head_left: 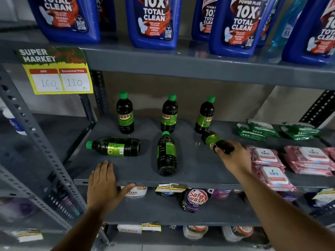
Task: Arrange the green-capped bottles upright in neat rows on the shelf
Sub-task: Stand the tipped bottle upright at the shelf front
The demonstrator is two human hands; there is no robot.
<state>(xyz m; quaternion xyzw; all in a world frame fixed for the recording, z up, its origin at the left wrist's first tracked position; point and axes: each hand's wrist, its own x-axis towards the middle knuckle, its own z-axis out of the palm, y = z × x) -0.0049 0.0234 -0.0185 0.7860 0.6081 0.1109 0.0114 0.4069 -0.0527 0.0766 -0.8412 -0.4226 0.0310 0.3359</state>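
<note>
Three dark green-capped bottles stand upright at the back of the grey shelf (195,171): left (125,114), middle (169,114), right (204,115). In front of them, one bottle (116,146) lies on its side with its cap pointing left. Another bottle (166,154) lies with its cap pointing to the back. My right hand (234,156) grips a third lying bottle (213,139) near one end; that end is hidden, so I cannot see its cap. My left hand (105,183) rests flat on the shelf's front edge, fingers apart, holding nothing.
Pink wipe packs (272,167) and green packets (259,131) fill the shelf's right side. Blue cleaner bottles (154,20) stand on the shelf above, where a yellow price tag (58,77) hangs. Detergent pouches (195,199) sit on the shelf below. A grey upright post (36,142) stands at left.
</note>
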